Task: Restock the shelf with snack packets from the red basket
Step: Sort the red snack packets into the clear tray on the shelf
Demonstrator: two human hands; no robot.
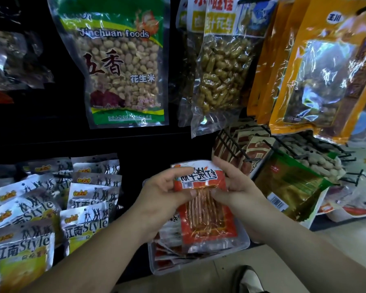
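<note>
Your left grip (167,191) and right grip (239,185), both pinch-tight on red packet (207,214), lower center, above tray (190,267).

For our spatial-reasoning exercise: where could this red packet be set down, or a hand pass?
Free: dark gap between silver packets and clear tub; bare floor before the tub. Crowded: silver packets, tub, wire rack at right.

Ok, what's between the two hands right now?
In the head view, a red snack packet, pinched by the left hand and the right hand, above a clear tray.
</note>
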